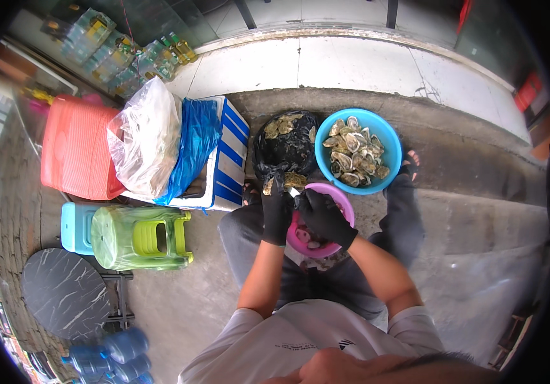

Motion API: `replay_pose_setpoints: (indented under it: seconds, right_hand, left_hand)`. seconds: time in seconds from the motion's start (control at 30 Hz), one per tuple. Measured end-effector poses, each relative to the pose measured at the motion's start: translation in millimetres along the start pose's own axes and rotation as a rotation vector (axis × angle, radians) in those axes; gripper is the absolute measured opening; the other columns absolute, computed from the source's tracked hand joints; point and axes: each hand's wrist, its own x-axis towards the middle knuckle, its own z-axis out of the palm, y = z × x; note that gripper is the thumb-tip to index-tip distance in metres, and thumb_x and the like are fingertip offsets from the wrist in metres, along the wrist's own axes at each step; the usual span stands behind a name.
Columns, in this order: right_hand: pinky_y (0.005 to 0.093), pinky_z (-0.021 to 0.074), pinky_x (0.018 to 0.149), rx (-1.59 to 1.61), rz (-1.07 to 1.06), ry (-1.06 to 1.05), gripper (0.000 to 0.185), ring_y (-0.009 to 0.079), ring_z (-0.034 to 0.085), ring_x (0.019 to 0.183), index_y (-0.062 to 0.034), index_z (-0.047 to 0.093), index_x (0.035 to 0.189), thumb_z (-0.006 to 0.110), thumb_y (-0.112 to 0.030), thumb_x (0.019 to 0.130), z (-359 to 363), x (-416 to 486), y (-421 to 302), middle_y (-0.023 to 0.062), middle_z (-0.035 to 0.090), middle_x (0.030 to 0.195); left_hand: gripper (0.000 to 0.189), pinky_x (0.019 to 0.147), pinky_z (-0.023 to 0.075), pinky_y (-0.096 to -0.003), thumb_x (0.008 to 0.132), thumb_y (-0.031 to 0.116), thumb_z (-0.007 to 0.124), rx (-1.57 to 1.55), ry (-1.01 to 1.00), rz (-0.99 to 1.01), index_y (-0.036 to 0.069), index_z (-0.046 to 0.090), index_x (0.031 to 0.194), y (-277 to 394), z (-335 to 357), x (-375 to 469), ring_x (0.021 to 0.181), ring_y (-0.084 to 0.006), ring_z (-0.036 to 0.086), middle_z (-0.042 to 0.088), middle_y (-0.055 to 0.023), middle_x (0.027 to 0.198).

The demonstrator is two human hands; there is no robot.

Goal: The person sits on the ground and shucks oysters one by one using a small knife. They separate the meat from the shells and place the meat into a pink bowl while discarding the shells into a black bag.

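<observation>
Both hands wear black gloves. My left hand (pixel 276 211) grips an oyster (pixel 295 180) over the near edge of a black plastic bag (pixel 287 151). My right hand (pixel 326 215) is closed around a tool, probably an oyster knife, whose short bright blade (pixel 294 192) points at the oyster; the handle is mostly hidden. Beneath my right hand stands a pink basin (pixel 347 204) with pale, wet-looking pieces inside. Several oyster shells lie in the black bag. Beyond it to the right, a blue basin (pixel 395 144) holds many oysters (pixel 355 149).
A blue-and-white foam box (pixel 229 153) stands left, with plastic bags on it and a red crate (pixel 80 149) beside it. Nearer are green plastic stools (pixel 116 237), a round folded table (pixel 66 293) and water jugs (pixel 123 345). A concrete step (pixel 457 139) runs beyond the basins.
</observation>
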Motion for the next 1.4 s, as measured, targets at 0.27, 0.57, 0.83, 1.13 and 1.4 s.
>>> replay_pose_setpoints:
  seconds: [0.27, 0.57, 0.83, 1.13, 1.4]
  right_hand:
    - [0.0215, 0.0394, 0.048, 1.437, 0.886, -0.389, 0.023, 0.0093, 0.05, 0.053, -0.009, 0.061, 0.096, 0.053, -0.031, 0.096, -18.5, 6.0, 5.2, 0.0012, 0.059, 0.071]
    - [0.0231, 0.0414, 0.051, 1.167, 0.541, -0.346, 0.026, 0.0094, 0.055, 0.063, -0.007, 0.06, 0.101, 0.05, -0.031, 0.098, -5.0, 4.4, 11.7, 0.0043, 0.061, 0.079]
    - [0.0367, 0.0491, 0.066, 0.443, 0.509, -0.482, 0.028, 0.0226, 0.063, 0.076, -0.0025, 0.058, 0.104, 0.057, -0.028, 0.095, -26.2, 3.7, 9.4, 0.0133, 0.065, 0.086]
    - [0.0392, 0.0496, 0.088, 0.025, -0.199, 0.018, 0.04, 0.0322, 0.061, 0.103, -0.0031, 0.063, 0.113, 0.071, -0.012, 0.075, -29.9, 9.9, -15.5, 0.0163, 0.064, 0.11]
    - [0.0379, 0.0504, 0.081, -0.13, -0.154, 0.067, 0.026, 0.0304, 0.065, 0.087, -0.0049, 0.067, 0.104, 0.067, -0.012, 0.079, -33.2, 7.5, -10.1, 0.0143, 0.068, 0.097]
  left_hand:
    - [0.032, 0.076, 0.0501, -0.0343, 0.091, -0.001, 0.052, -0.962, 0.2, -0.4, -0.002, 0.051, 0.123, 9.9, 6.4, 5.4, 0.091, -0.0252, 0.062, 0.063, -0.013, 0.102]
    - [0.035, 0.078, 0.0489, -0.0337, 0.102, 0.03, 0.046, -0.721, 0.057, -0.363, -0.001, 0.062, 0.104, 9.9, 26.6, -3.0, 0.092, -0.0162, 0.062, 0.066, -0.0089, 0.1]
    - [0.043, 0.081, 0.0535, -0.0338, 0.102, 0.04, 0.04, -1.013, 0.091, -0.412, 0.005, 0.053, 0.123, 1.1, 8.8, 8.0, 0.098, -0.0221, 0.062, 0.062, -0.0103, 0.115]
    - [0.059, 0.082, 0.0552, -0.0434, 0.096, 0.059, 0.039, -1.42, -0.205, -0.589, 0.009, 0.054, 0.123, 0.4, 10.4, -11.6, 0.1, -0.0277, 0.064, 0.066, -0.0103, 0.108]
    - [0.061, 0.072, 0.056, -0.032, 0.096, 0.06, 0.038, -1.081, -0.176, -0.619, 0.005, 0.057, 0.117, 13.4, 16.3, -27.9, 0.094, -0.0202, 0.064, 0.066, -0.008, 0.104]
